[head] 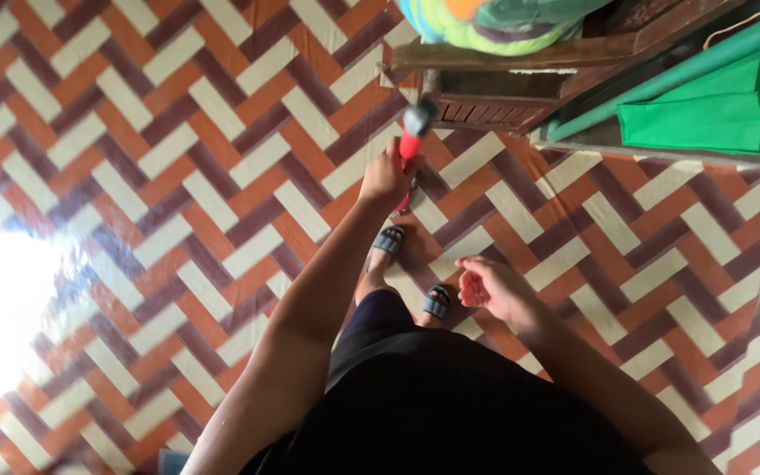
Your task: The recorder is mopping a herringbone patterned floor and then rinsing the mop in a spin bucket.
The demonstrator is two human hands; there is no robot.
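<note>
Handle of the red-and-black tool (412, 134) sits clenched in my left hand (385, 179), long axis running up toward the wooden furniture (521, 88), while my right hand (493, 288) hangs released, empty and farther back.

Soft, even daylight fills the scene, a blown-out white glare washes the patterned floor (10, 308) at the left edge, shadows are faint, and the whole picture is slightly soft with mild motion blur.
</note>
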